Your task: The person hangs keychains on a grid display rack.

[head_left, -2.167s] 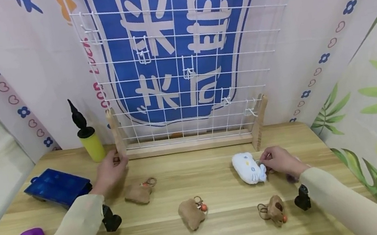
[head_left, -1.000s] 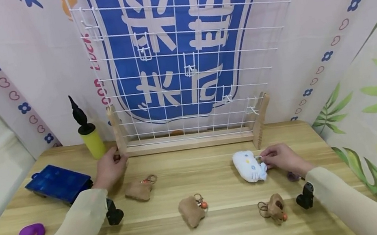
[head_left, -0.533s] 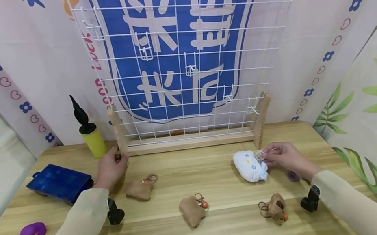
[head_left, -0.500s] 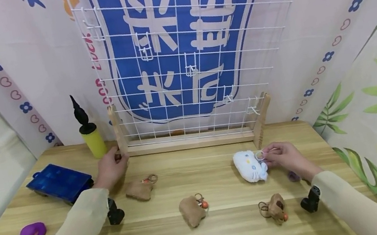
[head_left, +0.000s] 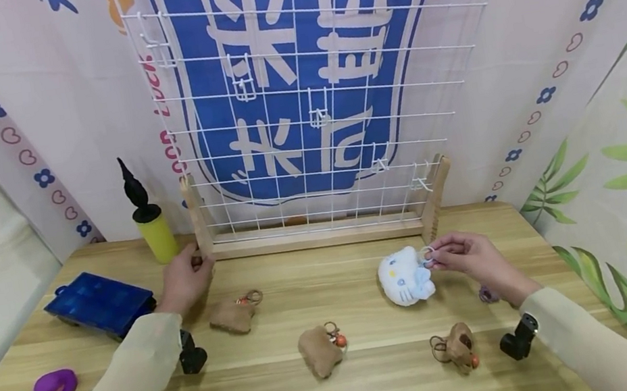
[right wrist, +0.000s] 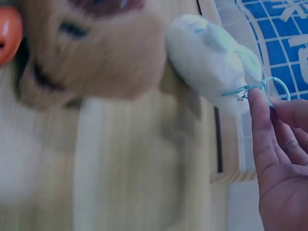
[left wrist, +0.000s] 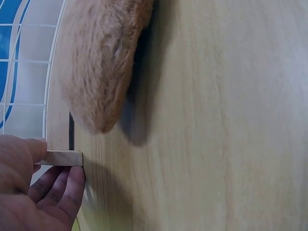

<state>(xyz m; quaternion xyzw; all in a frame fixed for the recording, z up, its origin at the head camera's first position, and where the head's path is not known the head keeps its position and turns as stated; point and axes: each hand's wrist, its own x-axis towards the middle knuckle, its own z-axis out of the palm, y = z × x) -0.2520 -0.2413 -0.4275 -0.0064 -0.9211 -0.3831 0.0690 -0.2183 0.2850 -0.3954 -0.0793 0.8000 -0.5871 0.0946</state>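
Note:
My right hand pinches the light-blue key ring of a white cat-face plush keychain with a blue bow. In the right wrist view the plush tilts away from the fingertips, its shadow on the table below. On the other side, my left hand grips the left wooden foot of the wire grid stand, thumb on one face and fingers on the other. The white wire grid rises from this stand, with several small hooks hung on it.
Brown plush keychains lie on the table: one left, one in the middle, one right. A blue case, a purple ring-shaped thing and a yellow hand pump stand at left. A small purple thing lies under the right wrist.
The right hand has taken hold of the white plush keychain's ring and shifted the plush slightly left, its face turning more upright. The left hand stays on the stand's foot.

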